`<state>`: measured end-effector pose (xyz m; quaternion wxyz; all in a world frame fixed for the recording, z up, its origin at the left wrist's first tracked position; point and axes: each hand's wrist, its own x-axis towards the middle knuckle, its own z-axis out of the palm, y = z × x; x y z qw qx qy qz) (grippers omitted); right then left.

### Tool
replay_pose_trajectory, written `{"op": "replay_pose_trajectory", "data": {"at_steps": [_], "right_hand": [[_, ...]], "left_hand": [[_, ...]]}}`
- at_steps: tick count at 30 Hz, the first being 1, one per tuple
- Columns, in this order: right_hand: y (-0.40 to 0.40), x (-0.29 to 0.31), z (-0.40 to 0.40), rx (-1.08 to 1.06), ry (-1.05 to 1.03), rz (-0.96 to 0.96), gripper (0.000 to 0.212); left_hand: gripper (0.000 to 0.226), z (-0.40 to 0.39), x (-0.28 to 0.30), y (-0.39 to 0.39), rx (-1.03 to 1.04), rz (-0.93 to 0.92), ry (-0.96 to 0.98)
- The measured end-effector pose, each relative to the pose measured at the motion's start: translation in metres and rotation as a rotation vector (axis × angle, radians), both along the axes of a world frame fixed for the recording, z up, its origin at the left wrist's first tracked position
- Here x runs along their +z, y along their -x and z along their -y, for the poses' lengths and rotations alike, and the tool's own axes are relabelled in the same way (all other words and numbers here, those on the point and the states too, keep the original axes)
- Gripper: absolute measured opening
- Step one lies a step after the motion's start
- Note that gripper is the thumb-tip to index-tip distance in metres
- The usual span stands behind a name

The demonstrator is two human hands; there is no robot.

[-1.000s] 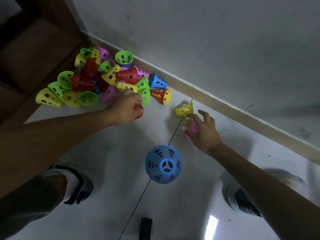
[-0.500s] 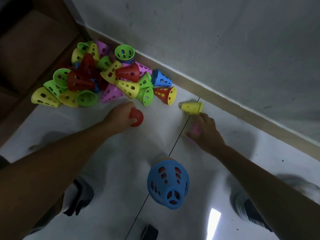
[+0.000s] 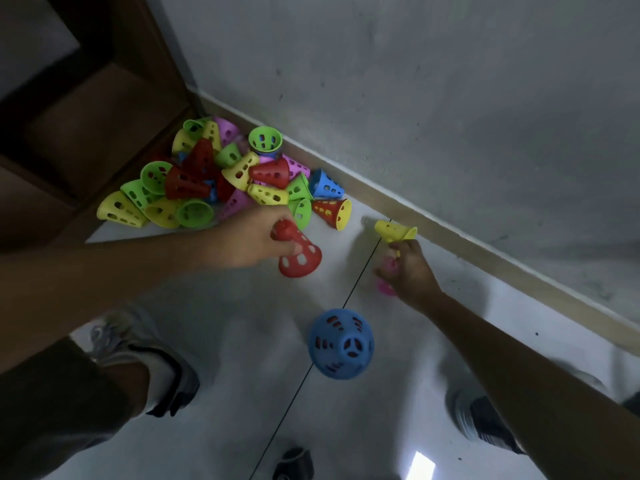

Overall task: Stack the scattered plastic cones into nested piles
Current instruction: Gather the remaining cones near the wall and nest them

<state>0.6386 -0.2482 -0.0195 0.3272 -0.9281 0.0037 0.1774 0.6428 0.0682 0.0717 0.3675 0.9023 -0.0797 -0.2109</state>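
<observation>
Left fingers (image 3: 277,233) pinch red cone (image 3: 298,252); right fingers (image 3: 398,258) grip pink cone (image 3: 386,287) beside heap (image 3: 221,178).

**Pale floor, strewn with cones**

The pale floor (image 3: 214,341), crossed by one thin dark seam (image 3: 360,282), meets the wall at a light skirting board (image 3: 485,261). A jumbled heap of cones (image 3: 214,181) lies in the corner. Nearer the seam stand a blue cone stack (image 3: 341,344) and a lone yellow cone (image 3: 394,231) on its side. Two shoes rest on the floor as well.
</observation>
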Motion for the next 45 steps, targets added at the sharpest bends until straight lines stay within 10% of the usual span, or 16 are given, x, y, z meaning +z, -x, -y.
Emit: {"op": "replay_pose_trajectory", "data": {"at_steps": [15, 34, 45], "right_hand": [[0.044, 0.1, 0.005, -0.135, -0.31, 0.155, 0.045], [0.107, 0.211, -0.01, -0.292, -0.804, 0.102, 0.065], [0.11, 0.241, -0.027, -0.212, -1.119, 0.017, 0.046]], "left_hand": [[0.019, 0.053, 0.183, 0.067, -0.194, 0.016, 0.103], [0.051, 0.086, 0.137, 0.123, -0.378, 0.211, -0.285], [0.043, 0.099, 0.158, 0.108, 0.252, -0.248, 0.492]]}}
